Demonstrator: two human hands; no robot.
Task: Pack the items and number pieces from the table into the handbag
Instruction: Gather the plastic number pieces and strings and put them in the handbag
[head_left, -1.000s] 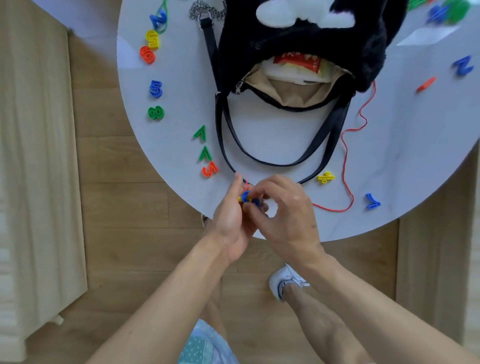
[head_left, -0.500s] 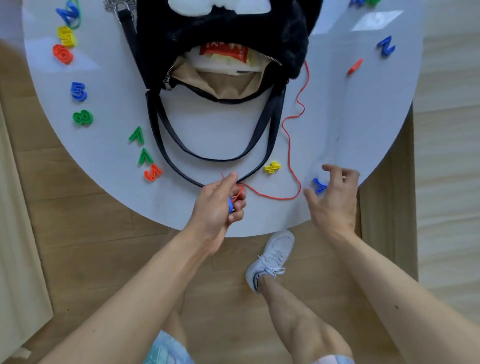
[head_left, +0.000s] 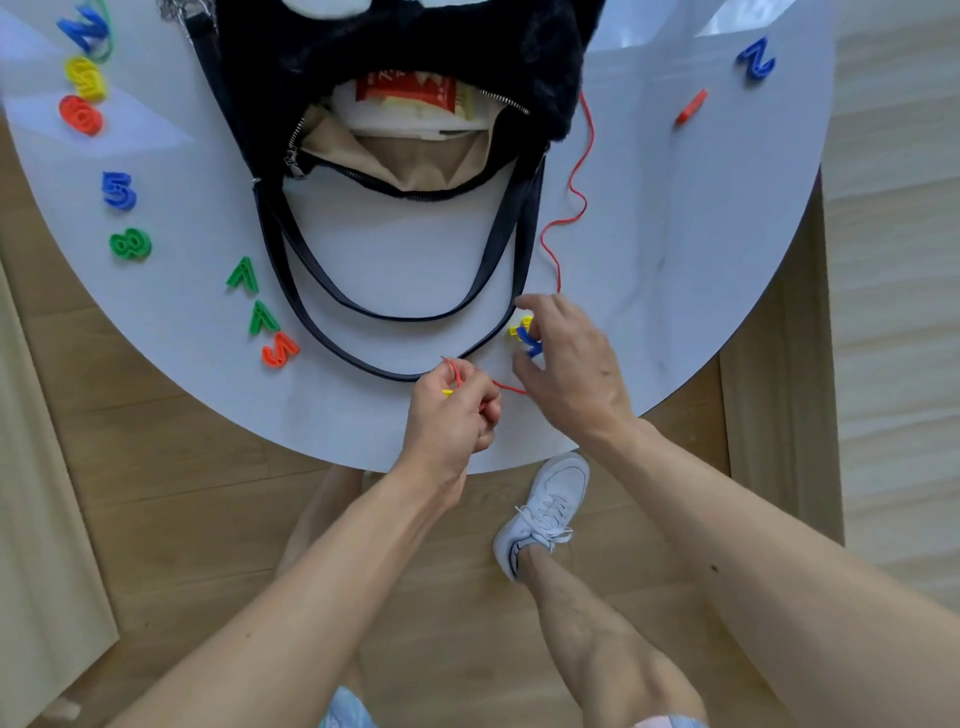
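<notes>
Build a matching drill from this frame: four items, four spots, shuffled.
Items:
1. blue 2
2. green 8
3. orange 5
4. red packet

Spots:
A. inside the open handbag
B. far right, beyond the red cord
C. left of the bag, just nearer the person than the blue 5
D. left of the straps, nearest the person

Pairs: 1-B, 2-C, 3-D, 4-A
</notes>
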